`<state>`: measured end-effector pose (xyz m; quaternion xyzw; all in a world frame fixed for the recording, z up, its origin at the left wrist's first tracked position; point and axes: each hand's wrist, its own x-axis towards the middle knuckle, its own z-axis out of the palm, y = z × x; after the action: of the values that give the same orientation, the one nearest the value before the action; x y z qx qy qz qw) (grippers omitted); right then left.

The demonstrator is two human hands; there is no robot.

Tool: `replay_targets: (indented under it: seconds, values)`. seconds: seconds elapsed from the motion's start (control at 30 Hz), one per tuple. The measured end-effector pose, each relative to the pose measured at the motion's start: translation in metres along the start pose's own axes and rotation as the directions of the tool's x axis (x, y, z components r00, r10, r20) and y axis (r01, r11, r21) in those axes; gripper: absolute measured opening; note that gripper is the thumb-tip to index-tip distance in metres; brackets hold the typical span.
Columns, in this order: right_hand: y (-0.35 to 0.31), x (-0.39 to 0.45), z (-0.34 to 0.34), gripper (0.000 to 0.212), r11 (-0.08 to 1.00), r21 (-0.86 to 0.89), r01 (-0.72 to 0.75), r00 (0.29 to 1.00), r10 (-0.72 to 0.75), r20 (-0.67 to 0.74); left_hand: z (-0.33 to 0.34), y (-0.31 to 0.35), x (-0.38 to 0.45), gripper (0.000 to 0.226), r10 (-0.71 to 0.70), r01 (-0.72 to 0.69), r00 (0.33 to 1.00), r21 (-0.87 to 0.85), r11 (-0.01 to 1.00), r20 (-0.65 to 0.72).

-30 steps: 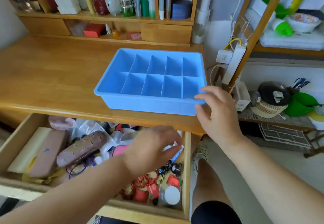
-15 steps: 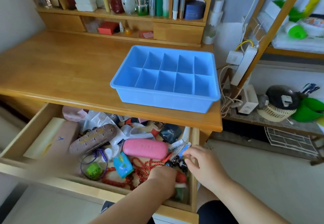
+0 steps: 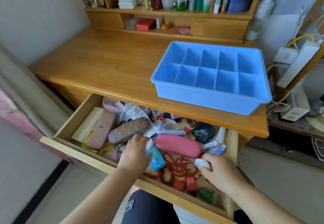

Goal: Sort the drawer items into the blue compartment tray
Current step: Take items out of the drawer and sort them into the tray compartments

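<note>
Digging into the drawer (image 3: 57,140) with both hands.
Right hand (image 3: 220,168) grips a white capped item (image 3: 203,164); left hand (image 3: 135,152) pinches something small and white. The blue tray (image 3: 201,93), compartments bare, sits up-right on the tabletop (image 3: 105,66), nearer the right.

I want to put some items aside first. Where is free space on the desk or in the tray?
The desk is bare from its left edge to the tray, between the shelf unit and the front edge. All ten tray compartments look free. The drawer is crowded, with both hands inside.
</note>
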<state>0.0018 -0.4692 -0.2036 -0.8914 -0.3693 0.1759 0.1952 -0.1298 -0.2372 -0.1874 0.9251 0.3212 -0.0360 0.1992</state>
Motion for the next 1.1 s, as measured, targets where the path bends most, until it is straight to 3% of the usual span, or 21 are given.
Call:
replay_targets:
  seconds: [0.07, 0.13, 0.17, 0.23, 0.3, 0.43, 0.6, 0.67, 0.73, 0.8, 0.87, 0.9, 1.0, 1.1]
  values:
    - [-0.005, 0.005, 0.005, 0.034, 0.998, -0.065, -0.019, 1.000, 0.019, -0.009, -0.006, -0.019, 0.004, 0.039, -0.089, 0.068, 0.986, 0.147, 0.987, 0.141]
    - [-0.008, 0.008, 0.010, 0.035, 0.995, -0.099, -0.015, 1.000, 0.018, 0.025, -0.004, -0.022, 0.004, 0.038, -0.146, 0.049, 0.934, 0.286, 0.957, 0.326]
    - [-0.008, 0.008, 0.012, 0.035, 0.997, -0.082, -0.003, 0.998, 0.008, 0.065, -0.002, -0.022, 0.004, 0.039, -0.167, 0.023, 0.923, 0.382, 0.924, 0.348]
    - [-0.007, 0.006, 0.015, 0.033, 0.998, -0.058, 0.027, 0.985, -0.017, 0.173, -0.001, -0.020, 0.007, 0.040, -0.172, -0.017, 0.944, 0.564, 0.825, 0.281]
    - [-0.006, 0.003, 0.017, 0.030, 0.998, -0.038, 0.043, 0.965, -0.031, 0.262, 0.000, -0.019, 0.014, 0.043, -0.125, -0.016, 0.974, 0.606, 0.795, 0.190]
    - [-0.006, 0.004, 0.015, 0.026, 0.999, 0.032, 0.016, 0.978, -0.023, 0.208, 0.006, -0.020, 0.029, 0.047, 0.015, -0.095, 0.986, 0.486, 0.869, 0.167]
    - [-0.005, 0.007, 0.005, 0.007, 0.934, 0.326, -0.146, 0.977, 0.085, 0.194, 0.005, -0.024, 0.040, 0.026, 0.054, -0.087, 0.995, 0.424, 0.902, 0.089]
    - [-0.005, 0.009, 0.001, 0.014, 0.864, 0.459, -0.208, 0.972, 0.131, 0.194, 0.001, -0.026, 0.035, 0.026, 0.087, -0.081, 0.996, 0.205, 0.975, -0.023]
    - [-0.006, 0.012, -0.004, 0.015, 0.777, 0.574, -0.261, 0.965, 0.189, 0.182, -0.005, -0.023, 0.027, 0.024, 0.065, -0.082, 0.990, -0.130, 0.988, -0.128]
    - [-0.009, 0.015, -0.013, 0.011, 0.675, 0.682, -0.283, 0.958, 0.228, 0.172, -0.014, -0.009, 0.018, 0.017, -0.041, -0.013, 0.995, -0.512, 0.859, -0.095]
    - [-0.014, 0.017, -0.023, 0.011, 0.556, 0.784, -0.276, 0.956, 0.241, 0.165, -0.023, 0.015, 0.010, 0.014, -0.111, 0.131, 0.990, -0.849, 0.512, 0.086]
    - [-0.018, 0.017, -0.031, 0.011, 0.506, 0.823, -0.257, 0.959, 0.239, 0.153, -0.026, 0.028, 0.008, 0.014, -0.105, 0.198, 0.979, -0.925, 0.325, 0.172]
    - [-0.027, 0.016, -0.063, 0.010, 0.438, 0.887, -0.146, 0.973, 0.226, 0.049, -0.036, 0.068, 0.008, 0.016, -0.008, 0.289, 0.957, -0.957, 0.003, 0.289]
    - [-0.027, 0.016, -0.118, 0.016, 0.458, 0.887, 0.057, 0.953, 0.241, -0.185, -0.054, 0.108, 0.015, 0.016, 0.142, 0.295, 0.951, -0.944, -0.145, 0.275]
